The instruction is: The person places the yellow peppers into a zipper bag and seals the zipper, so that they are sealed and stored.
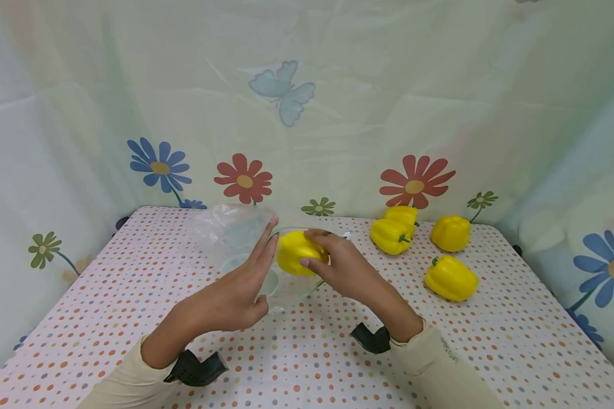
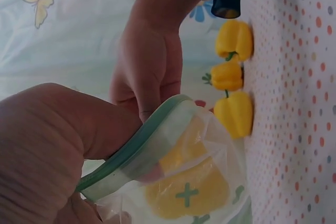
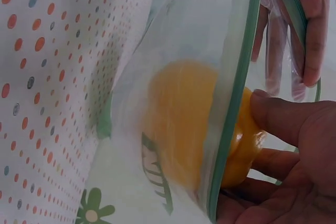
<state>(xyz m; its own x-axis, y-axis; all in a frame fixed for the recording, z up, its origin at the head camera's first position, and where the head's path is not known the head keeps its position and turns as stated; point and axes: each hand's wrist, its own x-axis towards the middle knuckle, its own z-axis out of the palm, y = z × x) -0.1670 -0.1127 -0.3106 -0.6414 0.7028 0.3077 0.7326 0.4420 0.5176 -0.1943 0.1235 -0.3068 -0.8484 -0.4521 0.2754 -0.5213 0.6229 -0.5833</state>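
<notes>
My right hand [image 1: 350, 267] grips a yellow bell pepper [image 1: 294, 253], thumb on the near side and fingers on the far side. Most of that pepper is inside a clear zip bag [image 3: 194, 19] with a green-edged mouth; its near end sticks out past the rim in the right wrist view. At the bag's mouth is my left hand [image 1: 230, 298], its fingers straight against the green strip. Some of the left fingers show through the plastic in the right wrist view. Seen from the left wrist, the bag's green rim [image 2: 152, 127] stands spread apart.
Several more yellow bell peppers [image 1: 451, 278] lie at the table's right side, two of them touching. Crumpled clear plastic [image 1: 230, 224] lies at the back left. A dotted cloth [image 1: 307, 363] covers the table, and a flowered curtain [image 1: 348, 125] hangs behind it.
</notes>
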